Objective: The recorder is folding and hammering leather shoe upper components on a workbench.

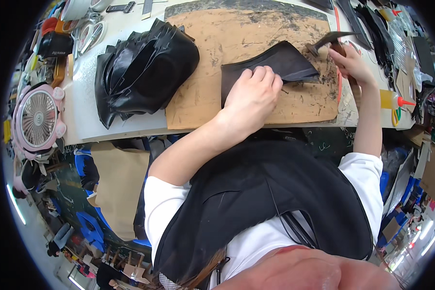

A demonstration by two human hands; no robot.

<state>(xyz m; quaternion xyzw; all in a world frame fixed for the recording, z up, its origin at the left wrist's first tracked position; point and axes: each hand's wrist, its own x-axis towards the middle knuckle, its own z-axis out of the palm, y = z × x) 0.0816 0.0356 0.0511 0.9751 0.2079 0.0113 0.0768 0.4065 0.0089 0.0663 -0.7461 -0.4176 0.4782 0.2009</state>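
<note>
A dark leather piece (pixel 261 66), folded in layers and flaring to the right, lies on a scuffed tan board (pixel 304 108). My left hand (pixel 256 94) presses on its front edge with the fingers bent and close together; the fingertips are partly hidden. To the right, my right hand (pixel 355 65) is closed round the handle of a hammer (pixel 331 41), raised just beyond the leather's right end. The hammer's dark metal head has one flat face and a long thin peen pointing right.
A heap of glossy black leather pieces (pixel 150 67) covers the board's left edge. Left of it stands a pink fan (pixel 37 118). Scissors (pixel 91 37) lie at the far left. Close to my right forearm is a yellow bottle with a red tip (pixel 396 100). Black strips (pixel 377 38) hang at the right.
</note>
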